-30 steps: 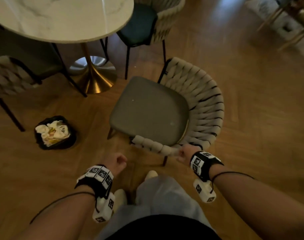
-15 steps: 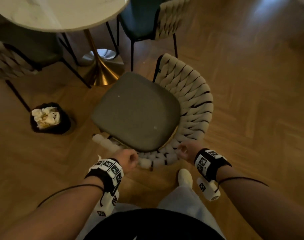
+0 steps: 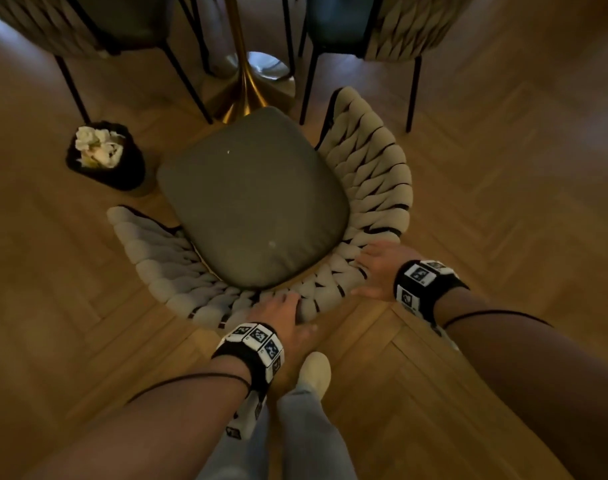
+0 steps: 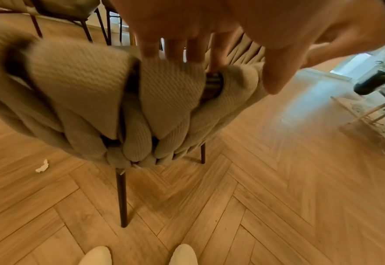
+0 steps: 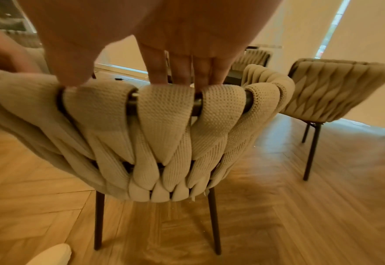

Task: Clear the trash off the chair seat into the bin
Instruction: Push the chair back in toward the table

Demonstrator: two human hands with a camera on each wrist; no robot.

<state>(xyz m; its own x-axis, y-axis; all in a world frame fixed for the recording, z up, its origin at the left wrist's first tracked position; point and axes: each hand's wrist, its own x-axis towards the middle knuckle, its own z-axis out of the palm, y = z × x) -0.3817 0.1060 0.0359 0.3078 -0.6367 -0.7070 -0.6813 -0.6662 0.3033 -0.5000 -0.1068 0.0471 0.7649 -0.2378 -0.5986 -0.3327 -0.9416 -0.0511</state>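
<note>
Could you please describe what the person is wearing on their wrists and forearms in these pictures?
Each wrist carries a black band faced with white square tiles printed with black fiducial patterns; the right band matches. A white block hangs under each band. A thin black cable runs back along each forearm. No sleeves show.

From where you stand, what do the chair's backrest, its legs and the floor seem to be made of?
The backrest looks like thick beige knitted fabric tubes woven over a dark frame; the knit ribbing shows clearly. The legs seem thin dark metal rods, matte, though painted wood is possible. The floor appears to be wood parquet in herringbone, lightly glossy.
</note>
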